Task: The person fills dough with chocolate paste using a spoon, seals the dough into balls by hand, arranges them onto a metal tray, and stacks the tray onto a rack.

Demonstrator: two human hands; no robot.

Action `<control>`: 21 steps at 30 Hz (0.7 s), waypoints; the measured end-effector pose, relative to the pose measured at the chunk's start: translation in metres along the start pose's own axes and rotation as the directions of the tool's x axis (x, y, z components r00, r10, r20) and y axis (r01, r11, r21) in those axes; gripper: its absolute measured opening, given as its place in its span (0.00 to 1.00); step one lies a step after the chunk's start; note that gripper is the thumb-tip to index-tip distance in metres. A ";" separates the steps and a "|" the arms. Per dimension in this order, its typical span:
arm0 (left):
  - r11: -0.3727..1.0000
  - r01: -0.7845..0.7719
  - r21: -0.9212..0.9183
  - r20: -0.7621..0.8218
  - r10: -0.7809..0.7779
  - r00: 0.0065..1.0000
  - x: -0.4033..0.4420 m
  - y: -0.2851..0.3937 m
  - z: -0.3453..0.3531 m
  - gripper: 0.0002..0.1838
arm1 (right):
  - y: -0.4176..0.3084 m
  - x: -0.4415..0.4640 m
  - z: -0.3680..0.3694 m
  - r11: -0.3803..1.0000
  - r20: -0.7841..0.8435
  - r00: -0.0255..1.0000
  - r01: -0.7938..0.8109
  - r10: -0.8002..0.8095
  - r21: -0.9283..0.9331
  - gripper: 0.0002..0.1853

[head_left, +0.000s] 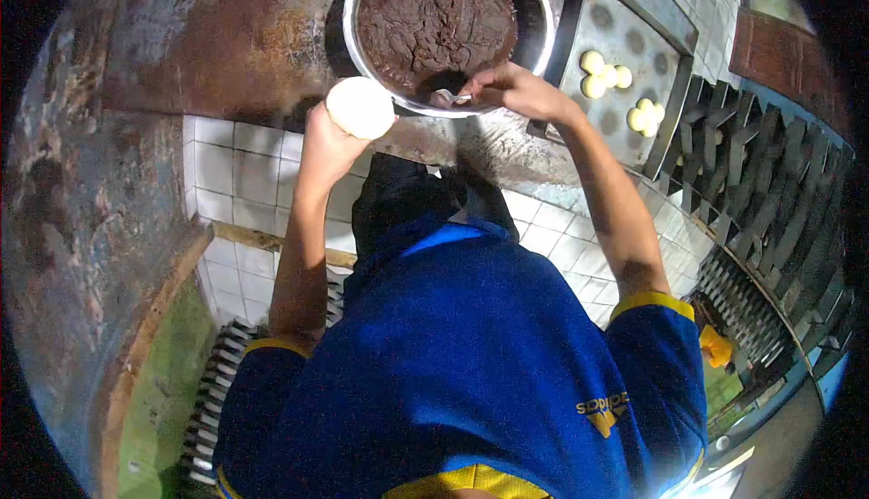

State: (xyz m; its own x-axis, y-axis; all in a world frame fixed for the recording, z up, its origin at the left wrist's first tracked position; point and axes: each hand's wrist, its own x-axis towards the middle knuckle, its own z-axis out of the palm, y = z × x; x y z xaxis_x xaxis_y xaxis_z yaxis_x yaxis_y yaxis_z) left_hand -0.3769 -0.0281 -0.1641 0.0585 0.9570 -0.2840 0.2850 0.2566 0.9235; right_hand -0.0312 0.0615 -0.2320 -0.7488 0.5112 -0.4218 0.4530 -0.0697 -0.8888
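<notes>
the left hand (328,148) is holding a pale dough piece (360,108) in curled fingers beside the bowl (548,24), seemingly keeping it near the dark paste (434,21), while the right hand (525,92) is gripping a spoon (462,98) inside the rim.

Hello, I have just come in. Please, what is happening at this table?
A person is working over a bowl of thick, dark brown mixture. The left hand holds up a round, pale piece, perhaps dough, beside the bowl. The right hand holds what looks like a spoon at the bowl's near edge. To the right, small pale pieces sit in two groups on a metal tray.
</notes>
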 end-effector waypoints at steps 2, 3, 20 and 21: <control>0.998 -0.016 0.060 0.027 0.014 1.000 0.004 -0.004 0.003 0.23 | -0.067 -0.016 0.012 0.994 -0.095 0.994 0.067 -0.060 0.082 0.16; 0.992 -0.032 0.119 0.070 0.024 0.997 0.004 -0.004 0.006 0.24 | -0.100 -0.024 0.020 0.998 -0.170 0.983 0.064 -0.063 -0.004 0.17; 0.940 -0.324 0.107 0.168 0.304 0.938 -0.018 0.036 0.108 0.16 | -0.084 -0.151 0.130 0.965 -0.765 0.592 0.094 -0.252 -0.245 0.26; 0.965 -0.256 0.053 0.091 0.251 0.964 -0.017 0.024 0.118 0.15 | -0.067 -0.160 0.138 0.965 -0.772 0.583 0.102 -0.254 -0.241 0.26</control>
State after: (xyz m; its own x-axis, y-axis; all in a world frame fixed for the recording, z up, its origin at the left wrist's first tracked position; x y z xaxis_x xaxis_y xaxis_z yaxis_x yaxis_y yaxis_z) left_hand -0.2582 -0.0543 -0.1669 0.2148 0.9745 -0.0655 0.3106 -0.0046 0.9505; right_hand -0.0084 -0.1338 -0.1300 -0.1785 0.9768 0.1183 0.4772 0.1911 -0.8578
